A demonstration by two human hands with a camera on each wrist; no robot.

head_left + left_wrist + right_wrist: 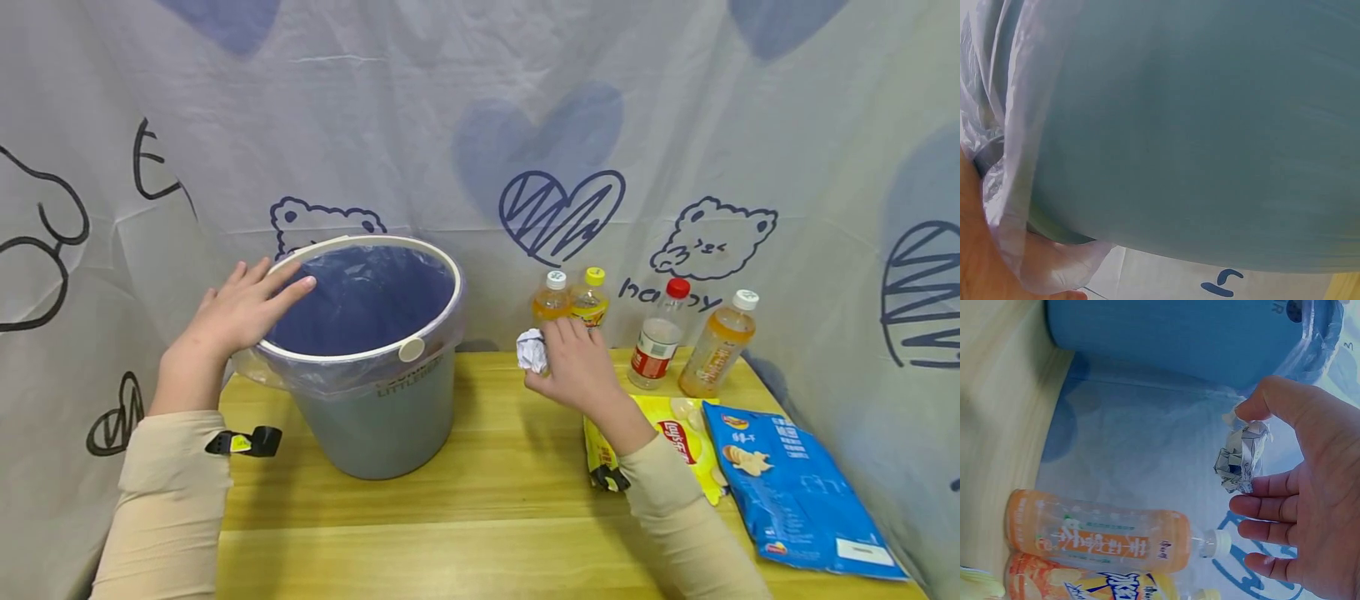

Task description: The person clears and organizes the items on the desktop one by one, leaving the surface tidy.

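**Paper ball pinched beside lined bin**

Nearest, along the table's front right: a blue chip bag lying flat, with a yellow chip bag just beside it on the left, partly under the right forearm.

Further in, on the left half of the wooden top: a grey-blue bin standing upright, lined with a thin plastic bag folded out over the white rim. Left hand resting on the rim's left side, fingers straight and lying across the edge, gripping nothing. In the left wrist view, only the bin's wall and the overhanging liner film, close up.

To the bin's right, above the table: right hand pinching a crumpled white paper ball between thumb and fingertips, the other fingers loosely curled. In the right wrist view, paper ball held at the fingertips of the hand, clear of the bin and outside it.

Behind the right hand, against the backdrop: two orange drink bottles touching each other, then a red-capped bottle and another orange bottle near each other further right.

Farthest back: a pale cloth printed with hearts and bears.
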